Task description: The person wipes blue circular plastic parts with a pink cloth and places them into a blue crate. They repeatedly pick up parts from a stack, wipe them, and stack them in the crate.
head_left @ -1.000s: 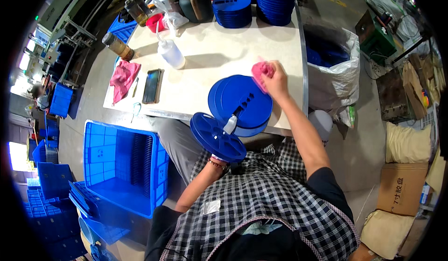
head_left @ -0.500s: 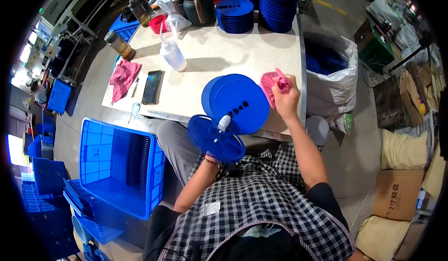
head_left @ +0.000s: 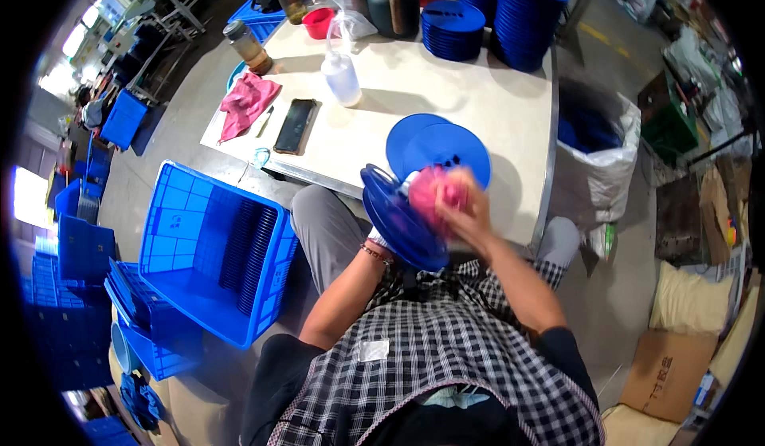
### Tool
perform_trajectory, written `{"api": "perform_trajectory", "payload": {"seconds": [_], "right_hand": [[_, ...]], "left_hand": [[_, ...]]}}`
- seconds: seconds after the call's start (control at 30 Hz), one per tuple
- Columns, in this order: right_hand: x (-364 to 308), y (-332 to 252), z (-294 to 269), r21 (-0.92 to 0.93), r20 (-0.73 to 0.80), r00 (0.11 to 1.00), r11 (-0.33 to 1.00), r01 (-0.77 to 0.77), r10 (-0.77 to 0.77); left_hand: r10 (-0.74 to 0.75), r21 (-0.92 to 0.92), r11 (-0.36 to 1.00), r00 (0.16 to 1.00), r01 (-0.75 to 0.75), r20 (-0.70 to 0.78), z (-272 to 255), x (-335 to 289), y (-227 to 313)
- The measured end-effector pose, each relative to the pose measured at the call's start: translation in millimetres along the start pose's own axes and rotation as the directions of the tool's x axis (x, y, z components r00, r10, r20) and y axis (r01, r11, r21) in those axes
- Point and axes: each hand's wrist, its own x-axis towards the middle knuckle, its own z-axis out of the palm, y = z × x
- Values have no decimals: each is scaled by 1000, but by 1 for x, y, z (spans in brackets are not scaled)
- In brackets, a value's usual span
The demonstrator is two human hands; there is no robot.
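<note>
A blue plastic spool (head_left: 396, 221) is tilted over my lap, just off the near table edge. My left hand (head_left: 380, 242) grips it from underneath, its fingers mostly hidden behind the spool; something white shows at the spool's middle. A bunched pink cloth (head_left: 429, 196) is in my closed right hand (head_left: 472, 216), pressed at the spool's right side and blurred by motion. Just beyond, two flat blue discs (head_left: 454, 145) overlap on the table, with dark marks on the upper one.
On the table (head_left: 374, 139) are a phone (head_left: 296, 126), a squeeze bottle (head_left: 342, 79), another pink cloth (head_left: 249, 105) and stacks of blue discs (head_left: 526, 23). A blue crate (head_left: 199, 239) holding dark discs stands at my left. To the right is a white sack (head_left: 606, 159).
My right hand has brought the pink cloth from the table's right side leftward and down onto the spool. The spool is tilted more steeply. The whole view has shifted.
</note>
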Motion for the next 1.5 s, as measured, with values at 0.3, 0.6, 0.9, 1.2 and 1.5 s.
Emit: {"api": "perform_trajectory", "payload": {"seconds": [0.3, 0.6, 0.9, 1.2, 1.5], "right_hand": [[6, 6, 5, 30, -58, 992, 993, -111, 112], [46, 57, -37, -676, 83, 960, 693, 251, -266], [38, 47, -5, -559, 308, 909, 720, 411, -280], [-36, 59, -56, -427, 269, 877, 767, 479, -398], [-48, 72, -43, -390, 292, 873, 785, 482, -391]], "left_hand": [[99, 133, 985, 991, -111, 93, 7, -4, -27], [-8, -236, 964, 903, 121, 430, -10, -19, -28], [-67, 55, 997, 936, 52, 346, -2, -32, -27], [-130, -15, 990, 934, 143, 332, -3, -39, -42], [67, 417, 876, 916, -244, 395, 9, -37, -30]]}}
